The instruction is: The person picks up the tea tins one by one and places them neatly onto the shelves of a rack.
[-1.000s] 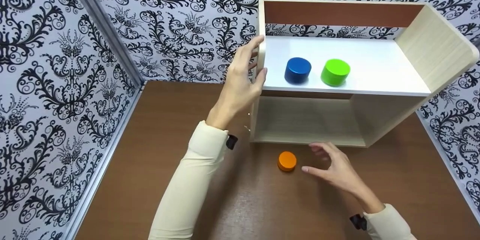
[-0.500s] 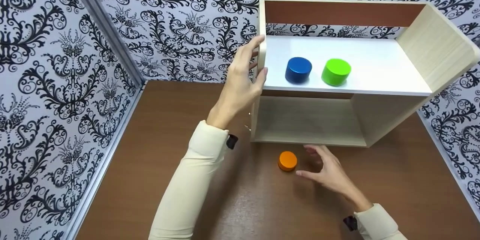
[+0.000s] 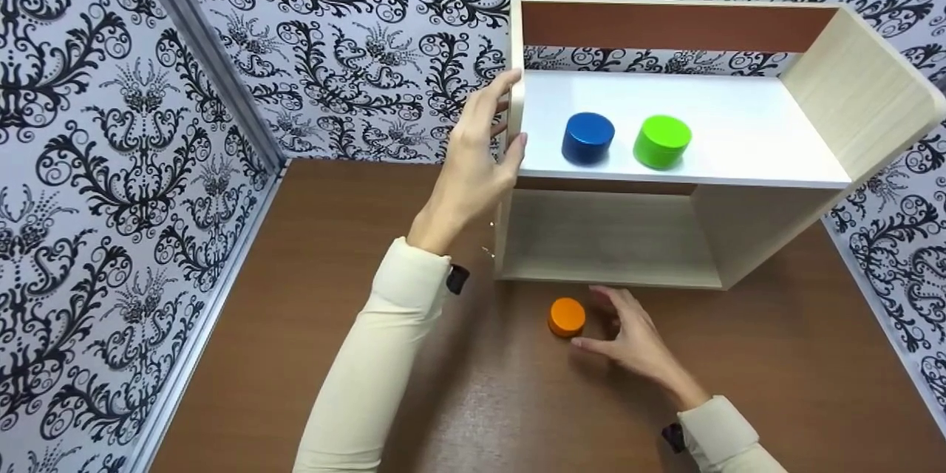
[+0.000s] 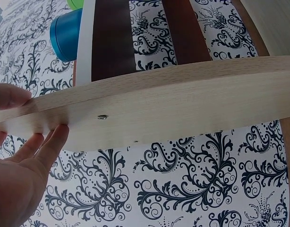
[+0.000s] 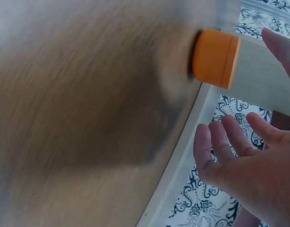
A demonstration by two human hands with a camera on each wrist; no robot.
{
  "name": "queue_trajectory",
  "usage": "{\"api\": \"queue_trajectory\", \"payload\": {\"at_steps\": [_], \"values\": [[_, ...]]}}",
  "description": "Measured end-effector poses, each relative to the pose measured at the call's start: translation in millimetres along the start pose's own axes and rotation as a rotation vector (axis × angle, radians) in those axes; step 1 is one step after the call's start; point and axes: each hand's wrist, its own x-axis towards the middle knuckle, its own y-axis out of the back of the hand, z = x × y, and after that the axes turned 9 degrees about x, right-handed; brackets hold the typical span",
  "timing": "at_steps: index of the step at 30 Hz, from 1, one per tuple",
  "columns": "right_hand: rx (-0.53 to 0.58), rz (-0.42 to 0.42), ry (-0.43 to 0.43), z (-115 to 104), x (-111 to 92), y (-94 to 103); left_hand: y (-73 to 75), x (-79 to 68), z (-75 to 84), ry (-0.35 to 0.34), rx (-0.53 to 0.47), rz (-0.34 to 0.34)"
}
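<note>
My left hand [image 3: 473, 155] holds the left side panel [image 4: 159, 104] of a light wooden shelf unit; the thumb lies at the panel's front edge and the fingers against its outer face. On the brown table in front of the unit stands a small orange lidded jar [image 3: 567, 316]. Just right of it is my right hand [image 3: 635, 340], thumb and fingers spread apart, holding nothing. The right wrist view shows the orange jar [image 5: 216, 59] beyond the open hand [image 5: 258, 175], with a gap between them. A blue jar [image 3: 588, 139] and a green jar [image 3: 662, 142] stand on the white upper shelf.
The shelf unit's lower compartment [image 3: 613, 236] opens toward me, behind the orange jar. Its right side panel [image 3: 861, 81] rises beyond the white shelf [image 3: 754, 133]. Patterned walls [image 3: 355, 44] stand behind and to the left of the brown table [image 3: 332, 236].
My right hand has moved left across the table, closer to the orange jar. The left hand stays on the side panel, and the jars have not moved.
</note>
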Motion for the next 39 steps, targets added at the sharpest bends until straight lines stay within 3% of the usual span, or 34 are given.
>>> {"api": "queue_trajectory", "payload": {"at_steps": [10, 30, 39], "values": [[-0.037, -0.024, -0.061, 3, 6, -8.4, -0.1, -0.3, -0.2, -0.004, 0.005, 0.001], [-0.058, -0.083, -0.075, 14, 16, -20.7, -0.4, -0.1, -0.9, -0.007, 0.005, 0.000], [-0.068, -0.110, -0.145, 11, 20, -25.6, -1.4, -0.4, -1.3, -0.003, 0.002, -0.006]]}}
